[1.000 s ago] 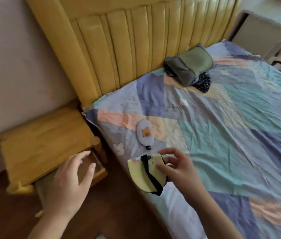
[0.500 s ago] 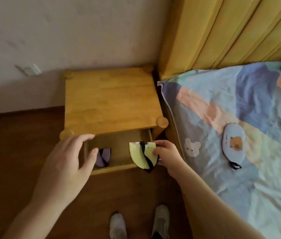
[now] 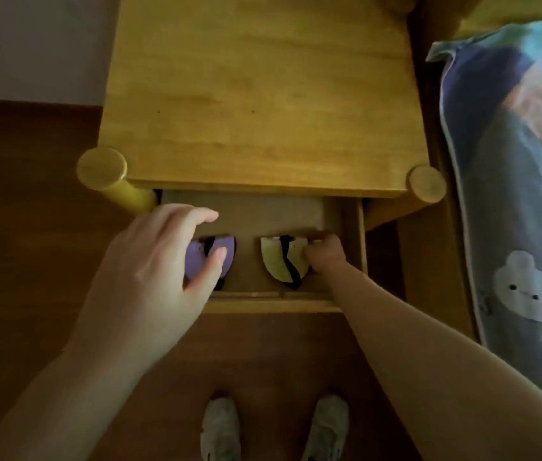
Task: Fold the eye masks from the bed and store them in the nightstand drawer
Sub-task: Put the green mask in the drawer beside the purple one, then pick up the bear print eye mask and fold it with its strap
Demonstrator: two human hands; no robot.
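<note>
From the head camera, the right hand (image 3: 324,254) pinches a folded yellow eye mask (image 3: 281,261) low inside the open nightstand drawer (image 3: 273,306). The left hand (image 3: 156,271) hovers spread and empty over a folded purple eye mask (image 3: 196,261) lying beside it.

Honey-yellow wooden nightstand (image 3: 256,94) with visible grain stands at 12 o'clock. Folded purple fabric eye mask (image 3: 221,261) carries a black strap. Folded pale-yellow fabric eye mask (image 3: 278,264), toward 3 o'clock of it, carries a black strap. Patchwork bedsheet (image 3: 512,194) at 3 o'clock shows blue, peach and grey-blue blocks with a white bear motif. Floor (image 3: 30,194) is dark brown wood.
</note>
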